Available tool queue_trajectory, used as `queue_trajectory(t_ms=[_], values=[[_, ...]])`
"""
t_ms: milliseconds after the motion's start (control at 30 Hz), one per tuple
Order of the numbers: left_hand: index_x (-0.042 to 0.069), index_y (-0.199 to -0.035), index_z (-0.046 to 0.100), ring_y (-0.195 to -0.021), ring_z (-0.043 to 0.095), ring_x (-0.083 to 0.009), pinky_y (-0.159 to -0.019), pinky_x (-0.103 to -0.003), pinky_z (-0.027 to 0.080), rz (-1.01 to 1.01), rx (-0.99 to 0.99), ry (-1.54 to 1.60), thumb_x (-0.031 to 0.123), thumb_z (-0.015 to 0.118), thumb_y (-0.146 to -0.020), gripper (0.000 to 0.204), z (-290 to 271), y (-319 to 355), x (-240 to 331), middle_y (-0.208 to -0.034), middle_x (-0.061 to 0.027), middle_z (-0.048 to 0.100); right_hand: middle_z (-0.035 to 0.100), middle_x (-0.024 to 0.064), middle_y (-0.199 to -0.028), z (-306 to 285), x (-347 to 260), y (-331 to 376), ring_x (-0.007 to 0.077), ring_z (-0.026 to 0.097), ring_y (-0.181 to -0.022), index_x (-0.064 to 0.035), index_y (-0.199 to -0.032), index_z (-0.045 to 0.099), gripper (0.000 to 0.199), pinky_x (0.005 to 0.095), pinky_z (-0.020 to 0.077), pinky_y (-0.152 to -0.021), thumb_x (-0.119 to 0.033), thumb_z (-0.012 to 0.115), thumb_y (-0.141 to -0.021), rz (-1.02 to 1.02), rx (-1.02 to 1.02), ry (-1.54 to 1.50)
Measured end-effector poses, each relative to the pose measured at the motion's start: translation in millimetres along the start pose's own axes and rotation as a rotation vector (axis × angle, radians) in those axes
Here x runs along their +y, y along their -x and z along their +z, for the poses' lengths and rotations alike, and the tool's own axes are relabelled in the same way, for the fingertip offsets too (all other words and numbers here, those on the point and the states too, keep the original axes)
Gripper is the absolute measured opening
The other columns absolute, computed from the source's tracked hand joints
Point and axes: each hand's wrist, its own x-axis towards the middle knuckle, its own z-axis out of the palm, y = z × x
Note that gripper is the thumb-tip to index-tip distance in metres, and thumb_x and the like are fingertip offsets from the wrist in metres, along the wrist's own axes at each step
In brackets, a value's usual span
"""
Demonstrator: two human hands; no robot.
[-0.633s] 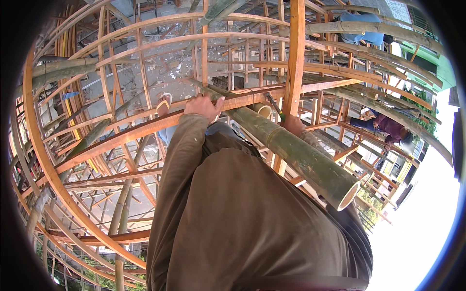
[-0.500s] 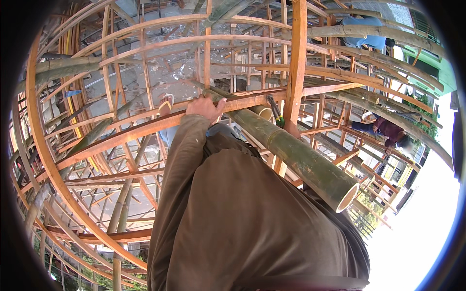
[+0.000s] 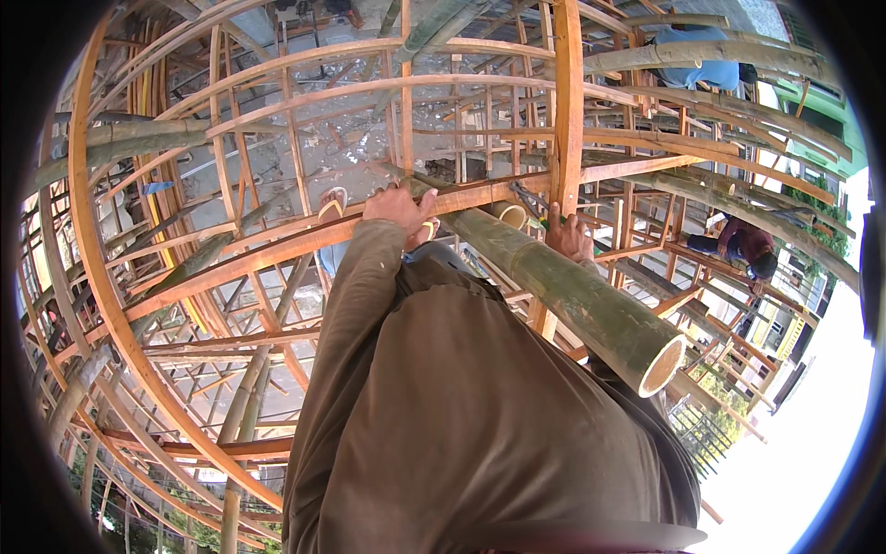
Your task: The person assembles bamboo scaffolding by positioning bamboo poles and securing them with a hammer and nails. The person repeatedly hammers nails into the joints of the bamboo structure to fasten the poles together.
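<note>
Gripping slanted beam [image 3: 480,193] with left hand [image 3: 399,209], fingers hooked over far edge, thumb spread. Holding pliers [image 3: 529,197] in right hand [image 3: 571,238], closed around green handles, at the post [image 3: 568,111]; cannot tell exact finger placement. Pointing pliers up-left, heads near beam-post crossing. Between hands: thick bamboo pole [image 3: 572,294], slanting to lower right, cut end showing. Just beside: smaller bamboo end [image 3: 509,215]. Beyond beam: sandalled foot [image 3: 332,205]. Far right: co-worker in dark red [image 3: 752,242]. Upper right: co-worker in blue [image 3: 701,66].
</note>
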Motion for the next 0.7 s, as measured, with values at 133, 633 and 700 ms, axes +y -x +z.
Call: queue_trajectory(t_ms=[133, 633, 700], values=[[-0.004, -0.117, 0.065, -0.101, 0.068, -0.0443, -0.092, -0.052, 0.054, 0.012, -0.019, 0.009, 0.065, 0.042, -0.096, 0.075, -1.1, 1.5, 0.4, -0.101, -0.0263, 0.072, 0.054, 0.0275, -0.116, 13.5, -2.2, -1.6, 0.0465, 0.057, -0.107, -0.0100, -0.157, 0.028, 0.063, 0.0559, 0.0579, -0.078, -0.021, 0.049, -0.098, -0.039, 0.140, 0.077], [-0.002, -0.109, 0.067, -0.091, 0.071, -0.0423, -0.083, -0.052, 0.056, 0.040, 0.009, 0.056, 0.066, 0.042, -0.095, 0.075, 6.5, -6.6, -7.8, -0.092, -0.0254, 0.072, 0.066, 0.0247, -0.102, 9.6, -12.2, -7.3, 0.0464, 0.071, -0.092, 0.0057, -0.109, 0.054, 0.031, 0.0544, 0.0589, -0.079, -0.022, 0.050, -0.096, 0.082, -0.001, -0.031], [-0.002, -0.107, 0.068, -0.089, 0.071, -0.0420, -0.080, -0.053, 0.057, 0.039, 0.017, 0.069, 0.066, 0.042, -0.095, 0.074, 8.1, -7.7, -9.4, -0.091, -0.0254, 0.072, 0.067, 0.0275, -0.104, -1.0, -8.6, -6.9, 0.0461, 0.071, -0.092, 0.0053, -0.107, 0.055, 0.029, 0.0535, 0.0583, -0.081, -0.021, 0.050, -0.095, 0.037, -0.028, -0.055]])
